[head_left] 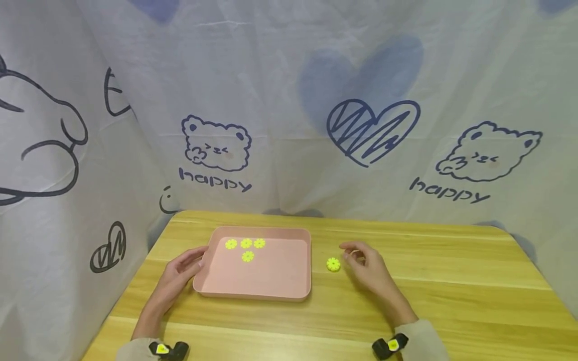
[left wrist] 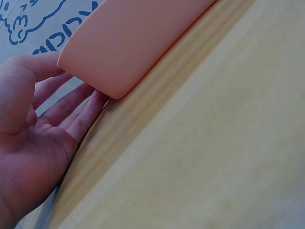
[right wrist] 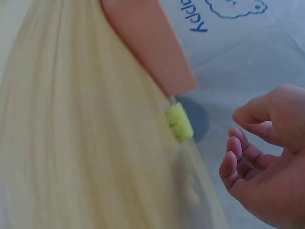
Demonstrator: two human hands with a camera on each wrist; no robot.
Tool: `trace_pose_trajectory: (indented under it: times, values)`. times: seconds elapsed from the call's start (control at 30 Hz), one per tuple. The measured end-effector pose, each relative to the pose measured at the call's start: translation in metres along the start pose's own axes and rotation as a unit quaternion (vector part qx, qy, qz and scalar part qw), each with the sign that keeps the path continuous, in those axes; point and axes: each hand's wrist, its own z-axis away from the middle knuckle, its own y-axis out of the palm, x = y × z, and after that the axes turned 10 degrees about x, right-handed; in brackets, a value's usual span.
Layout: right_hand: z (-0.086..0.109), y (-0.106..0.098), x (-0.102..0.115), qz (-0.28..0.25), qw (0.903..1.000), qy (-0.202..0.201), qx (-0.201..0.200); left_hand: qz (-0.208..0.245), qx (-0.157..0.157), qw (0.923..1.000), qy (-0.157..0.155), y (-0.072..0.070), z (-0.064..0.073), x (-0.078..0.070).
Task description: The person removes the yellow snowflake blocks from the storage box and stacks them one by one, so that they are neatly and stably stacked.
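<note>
A shallow pink tray [head_left: 253,297] lies on the wooden table, with several flat yellow flower-shaped pieces [head_left: 248,256] near its far side. My left hand [head_left: 178,273] rests against the tray's left side, its fingers fairly straight; in the left wrist view they meet the pink wall [left wrist: 124,47]. To the right of the tray, another yellow flower-shaped piece [head_left: 333,264] sits on the table, thicker than a single flat disc in the right wrist view. Just right of that piece hovers my right hand [head_left: 368,265], fingers loosely bent, holding nothing and apart from it.
The wooden table [head_left: 451,291] extends to the right of my right hand. A pale curtain [head_left: 280,100] printed with hearts and bears hangs behind the table's far edge and along the left side.
</note>
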Motion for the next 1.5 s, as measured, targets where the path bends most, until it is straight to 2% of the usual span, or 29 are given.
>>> trace_pose_trajectory:
  times: [0.03, 0.23, 0.43, 0.7, 0.97, 1.17, 1.33, 1.5]
  values:
    - [-0.001, 0.001, -0.003, 0.001, 1.0, -0.004, -0.001, -0.001, -0.001, 1.0, 0.0, 0.0, 0.0, 0.0]
    - [0.001, 0.012, 0.021, 0.014, 0.9988, -0.045, 0.009, 0.001, -0.004, 1.0, -0.001, 0.0, 0.002, 0.002]
    - [0.001, 0.036, 0.043, 0.014, 0.9941, -0.096, 0.049, -0.003, -0.007, 1.0, 0.004, -0.001, 0.002, 0.003]
    - [-0.014, 0.072, 0.068, 0.012, 0.9878, -0.127, 0.089, -0.002, -0.009, 0.9999, 0.004, -0.001, 0.003, 0.003]
    - [-0.038, 0.11, 0.081, 0.024, 0.9876, -0.108, 0.111, -0.002, -0.013, 0.9999, -0.001, 0.0, 0.001, 0.004]
    - [-0.056, 0.131, 0.087, 0.031, 0.9897, -0.093, 0.104, -0.003, -0.009, 1.0, -0.001, 0.001, -0.002, 0.004]
    - [-0.07, 0.145, 0.088, 0.047, 0.9919, -0.062, 0.1, -0.007, -0.011, 0.9999, 0.001, 0.001, -0.002, 0.003]
    - [-0.082, 0.161, 0.082, 0.059, 0.9913, -0.026, 0.115, -0.011, -0.013, 0.9998, -0.007, 0.001, 0.0, 0.002]
